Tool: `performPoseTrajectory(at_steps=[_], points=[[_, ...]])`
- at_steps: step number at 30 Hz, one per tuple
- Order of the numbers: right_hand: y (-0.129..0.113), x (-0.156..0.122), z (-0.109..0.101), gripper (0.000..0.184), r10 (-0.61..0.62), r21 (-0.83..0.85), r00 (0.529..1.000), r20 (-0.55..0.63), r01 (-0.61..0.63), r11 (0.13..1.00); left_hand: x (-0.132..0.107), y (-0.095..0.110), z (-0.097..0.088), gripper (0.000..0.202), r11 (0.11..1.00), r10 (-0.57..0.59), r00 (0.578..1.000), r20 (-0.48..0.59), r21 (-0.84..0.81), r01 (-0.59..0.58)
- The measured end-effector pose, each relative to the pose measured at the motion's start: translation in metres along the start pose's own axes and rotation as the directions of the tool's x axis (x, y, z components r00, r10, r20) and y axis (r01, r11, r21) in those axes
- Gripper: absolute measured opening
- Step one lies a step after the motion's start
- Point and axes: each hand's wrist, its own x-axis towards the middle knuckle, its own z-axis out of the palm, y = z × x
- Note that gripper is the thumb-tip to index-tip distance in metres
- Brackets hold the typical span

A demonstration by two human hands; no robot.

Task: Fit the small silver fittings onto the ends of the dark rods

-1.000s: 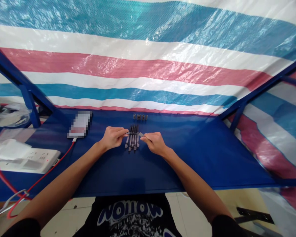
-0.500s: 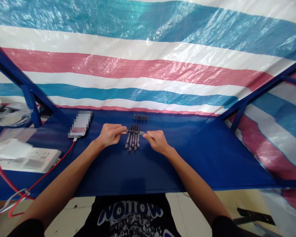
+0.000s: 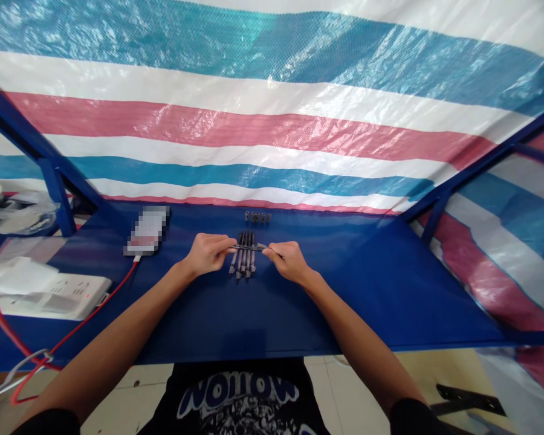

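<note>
My left hand (image 3: 207, 254) and my right hand (image 3: 288, 261) meet over the middle of a blue-covered table (image 3: 367, 290). Between them a slim dark rod (image 3: 249, 247) with a pale metal tip at its right end lies level. My left fingers pinch it, and my right fingertips hold the tip end. Just below it, several similar dark rods (image 3: 242, 266) lie side by side, partly hidden by the held one. Farther off, a short row of several small dark caps (image 3: 256, 216) stands near the table's back edge.
A pixelated flat device (image 3: 147, 230) with a red cable (image 3: 104, 308) lies left of my hands. Farther left sit a white power strip (image 3: 49, 296) and papers. Blue steel frame bars and a striped tarp (image 3: 254, 127) stand behind the table.
My hands have drawn slightly closer together around the rod, which stays held between them. The rods and caps on the table have not moved.
</note>
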Motion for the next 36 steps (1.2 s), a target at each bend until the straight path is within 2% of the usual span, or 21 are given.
performPoseTrajectory(at_steps=[5,9,11,14,17,21,26,28,34,36], points=[[0.003,-0.002,0.003,0.052,-0.012,-0.023,1.0,-0.001,0.012,1.0,-0.002,-0.002,0.002,0.028,1.0,-0.015,1.0,0.024,-0.004,0.015],[0.009,-0.002,0.005,0.049,0.028,-0.059,0.998,-0.062,-0.032,0.998,-0.004,-0.012,0.003,0.03,0.99,-0.136,0.979,0.154,0.061,0.127],[0.012,-0.001,0.005,0.042,0.074,-0.053,0.99,-0.12,-0.081,0.995,-0.004,-0.015,0.005,0.029,0.972,-0.225,0.946,0.235,0.124,0.201],[0.018,0.0,0.006,0.028,0.157,-0.028,0.968,-0.193,-0.166,0.986,-0.003,-0.018,0.007,0.027,0.919,-0.379,0.868,0.321,0.241,0.312],[0.022,-0.001,0.008,0.022,0.244,0.011,0.941,-0.233,-0.248,0.969,-0.001,-0.017,0.006,0.026,0.84,-0.516,0.808,0.283,0.35,0.414],[0.022,-0.001,0.009,0.019,0.268,0.079,0.925,-0.269,-0.256,0.963,0.001,-0.014,0.003,0.026,0.774,-0.593,0.772,0.229,0.426,0.468],[0.02,-0.001,0.011,0.02,0.262,0.075,0.929,-0.26,-0.251,0.965,0.005,-0.009,-0.001,0.033,0.738,-0.654,0.692,0.307,0.461,0.493],[0.022,-0.001,0.012,0.022,0.279,0.053,0.934,-0.224,-0.274,0.96,0.006,-0.007,0.0,0.033,0.748,-0.647,0.685,0.334,0.453,0.485],[0.025,-0.001,0.015,0.021,0.376,0.12,0.906,-0.195,-0.358,0.926,0.007,0.003,0.006,0.037,0.798,-0.585,0.723,0.367,0.419,0.433],[0.024,-0.001,0.014,0.02,0.397,0.12,0.897,-0.197,-0.38,0.917,0.008,0.007,0.007,0.038,0.806,-0.581,0.709,0.401,0.403,0.433]])
